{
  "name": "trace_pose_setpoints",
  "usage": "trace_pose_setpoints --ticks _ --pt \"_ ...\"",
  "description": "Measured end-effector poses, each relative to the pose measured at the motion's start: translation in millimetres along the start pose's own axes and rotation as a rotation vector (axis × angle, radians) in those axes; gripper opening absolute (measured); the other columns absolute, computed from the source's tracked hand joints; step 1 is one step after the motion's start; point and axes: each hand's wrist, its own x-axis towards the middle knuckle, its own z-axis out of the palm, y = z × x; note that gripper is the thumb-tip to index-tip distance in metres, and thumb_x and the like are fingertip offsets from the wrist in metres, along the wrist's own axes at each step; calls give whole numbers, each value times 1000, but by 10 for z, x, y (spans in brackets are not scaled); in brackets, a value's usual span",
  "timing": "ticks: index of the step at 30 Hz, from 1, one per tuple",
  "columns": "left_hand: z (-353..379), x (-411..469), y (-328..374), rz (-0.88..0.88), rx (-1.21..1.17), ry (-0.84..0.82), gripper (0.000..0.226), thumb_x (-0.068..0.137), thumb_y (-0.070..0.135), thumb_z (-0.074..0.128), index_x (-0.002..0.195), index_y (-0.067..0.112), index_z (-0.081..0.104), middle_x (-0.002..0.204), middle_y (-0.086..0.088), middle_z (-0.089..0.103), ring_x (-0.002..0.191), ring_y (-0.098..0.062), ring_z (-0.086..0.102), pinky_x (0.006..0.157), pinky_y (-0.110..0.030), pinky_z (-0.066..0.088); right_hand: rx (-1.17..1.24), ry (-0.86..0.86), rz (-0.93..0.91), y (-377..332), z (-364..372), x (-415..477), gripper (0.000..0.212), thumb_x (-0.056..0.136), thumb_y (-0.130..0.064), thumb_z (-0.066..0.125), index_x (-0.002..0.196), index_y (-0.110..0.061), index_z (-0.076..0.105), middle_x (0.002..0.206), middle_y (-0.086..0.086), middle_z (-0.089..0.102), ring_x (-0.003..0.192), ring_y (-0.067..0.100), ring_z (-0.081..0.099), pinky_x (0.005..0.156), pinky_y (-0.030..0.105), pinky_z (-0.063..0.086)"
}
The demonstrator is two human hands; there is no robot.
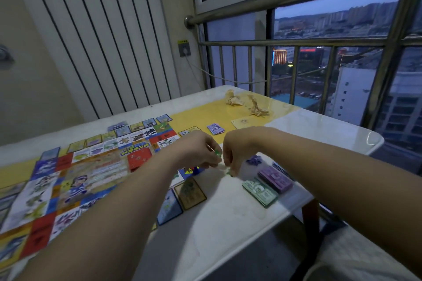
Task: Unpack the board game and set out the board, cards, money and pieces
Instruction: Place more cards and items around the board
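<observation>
The left hand (201,150) and right hand (237,151) are held close together at the centre of the frame, above the desk (228,223); a small green piece (218,152) is pinched in the curled fingers of the left hand; the right hand's fingers are curled too, but what they hold cannot be told through the blur; the board (80,178) is spread at the left, with cards (137,128) ranged along its far edge; a green money stack (260,191) and a purple money stack (275,178) are laid side by side just right of centre.
</observation>
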Motion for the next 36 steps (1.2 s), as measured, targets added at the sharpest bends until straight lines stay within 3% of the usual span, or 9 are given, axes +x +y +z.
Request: trace_pose_setpoints --ticks 2,5,8,11,14,18,23,31,36 --pt "-123 -151 -65 -54 -346 -9 9 90 4 59 97 8 64 90 -9 71 80 -12 70 76 -25 57 -51 -17 22 -72 16 32 37 77 -33 76 109 -14 69 102 2 70 80 16 58 55 21 40" --pt "-203 -393 -239 -141 -816 41 13 93 1 53 100 4 63 82 -9 72 73 -11 71 69 -23 59 -49 -80 88 -120 -14 76 40 77 -30 77 108 -5 69 97 7 70 71 19 58 56 24 46" --pt "-205 -563 -448 -229 -1280 194 10 93 1 51 95 -1 61 69 -10 71 63 -12 70 60 -24 59 27 -156 140 -157 -35 105 39 77 -20 78 108 2 68 91 11 68 69 21 61 77 35 57" --pt "-177 -675 -564 -247 -1536 312 11 94 0 48 94 -4 59 64 -12 68 59 -13 66 55 -28 59 38 -191 171 -194 -53 94 39 78 -17 77 110 2 67 101 15 69 81 24 64 88 39 55" --pt "-129 -751 -553 -246 -1633 334 16 96 -1 44 91 -3 59 70 -11 62 66 -12 59 57 -30 58 14 -177 195 -228 -46 79 39 77 -18 78 110 0 68 108 15 70 94 28 66 90 42 54" --pt "-46 -835 -435 -244 -1698 279 18 96 -2 41 92 -2 58 73 -11 56 68 -14 56 58 -32 57 -12 -139 201 -274 -2 9 35 78 -20 76 108 -3 69 106 13 71 86 23 65 88 39 55" --pt "63 -950 -305 -230 -1770 238 21 95 -2 40 88 -3 59 69 -11 57 68 -15 56 56 -31 57 -53 -90 58 -452 47 -241 31 81 -23 72 111 -13 70 107 4 70 82 14 59 60 15 44" --pt "298 -1198 -286 -180 -1866 212 23 95 -1 37 91 -2 60 65 -12 59 69 -16 56 57 -34 57 -31 -102 -160 -738 259 -694 26 81 -20 73 106 -19 68 105 -5 70 94 11 64 80 22 50" --pt "396 -1335 -392 -213 -1936 261 20 96 0 37 92 -1 57 74 -14 59 75 -18 60 70 -39 58 23 -9 -175 -729 374 -981 37 81 -27 73 116 -22 64 110 -8 65 92 8 58 75 14 45"
